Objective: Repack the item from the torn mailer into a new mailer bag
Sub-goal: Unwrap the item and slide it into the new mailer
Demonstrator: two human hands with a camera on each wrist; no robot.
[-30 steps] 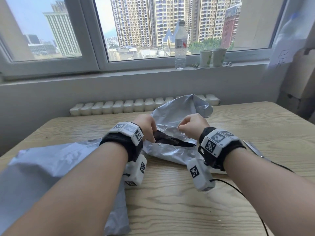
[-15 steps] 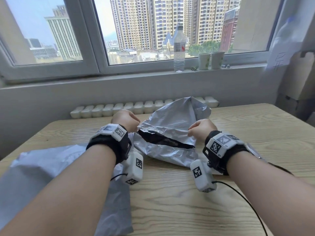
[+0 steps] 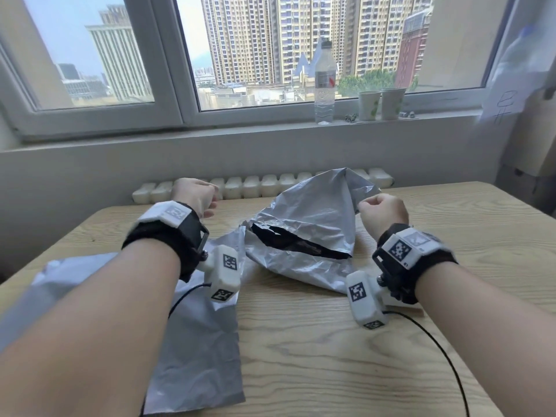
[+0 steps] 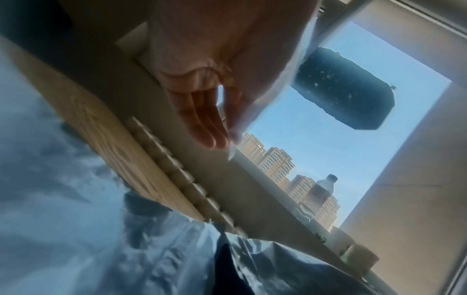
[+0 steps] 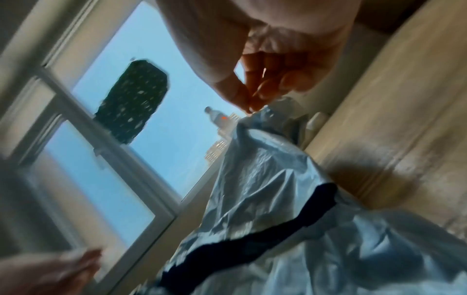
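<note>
In the middle of the head view a crinkly silver plastic mailer bag with a long rip (image 3: 304, 224) lies on the pale wooden table (image 3: 331, 356). The rip runs across its front, and something dark (image 3: 288, 243) shows through the gap — that is the item inside, but what it is cannot be told. The right hand (image 3: 383, 212), at the middle right of the frame, is curled up, and its thumb and fingers (image 5: 250, 93) pinch the far right edge of the torn bag, lifting that side up off the table. The right wrist view shows the pinch right at the top of the shiny plastic, with the dark rip lower down in that picture. The left hand (image 3: 195, 197), at the middle left of the frame, is up in the air and away from the torn bag, holding nothing. In the left wrist view its fingers (image 4: 202, 119) are stretched out straight and close together, with the thumb just beside them. A second silver plastic mailer bag (image 3: 198, 350), flatter and smoother, lies at the lower left of the head view, partly under the left arm, its near corner just beside the torn one. At the top of the frame — on the grey window sill (image 3: 240, 130) — stand a clear plastic water bottle (image 3: 325, 82) and two pale paper cups (image 3: 380, 103).
</note>
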